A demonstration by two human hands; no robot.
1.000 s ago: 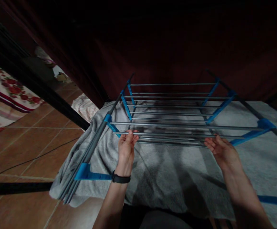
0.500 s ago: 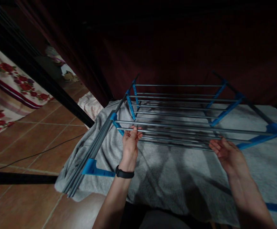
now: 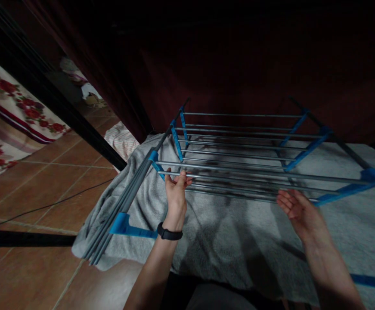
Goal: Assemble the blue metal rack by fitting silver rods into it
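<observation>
One drying rack [image 3: 239,146] of grey metal rods and blue plastic brackets, filling the middle of the view, folded low over one grey towel [image 3: 226,232] spread beneath it. About eight or nine horizontal rods across the rack — exact count hard to tell where they overlap in the dim light. Six blue brackets visible on the side rails, three per side, plus a blue corner piece at the near left of the rack. One dark red curtain [image 3: 239,64] hanging behind the rack. Tiled floor [image 3: 45,189] left of the rack, one thin dark cable [image 3: 45,204] across it, one floral cloth [image 3: 9,116] farther left.

Two hands at the rack's near edge. Left hand [image 3: 176,191], a black band on its wrist, fingers curled up around a near rod — clamped on it. Right hand [image 3: 299,211] palm up, fingers apart, just below the near rods toward the rack's right; contact not clear.
</observation>
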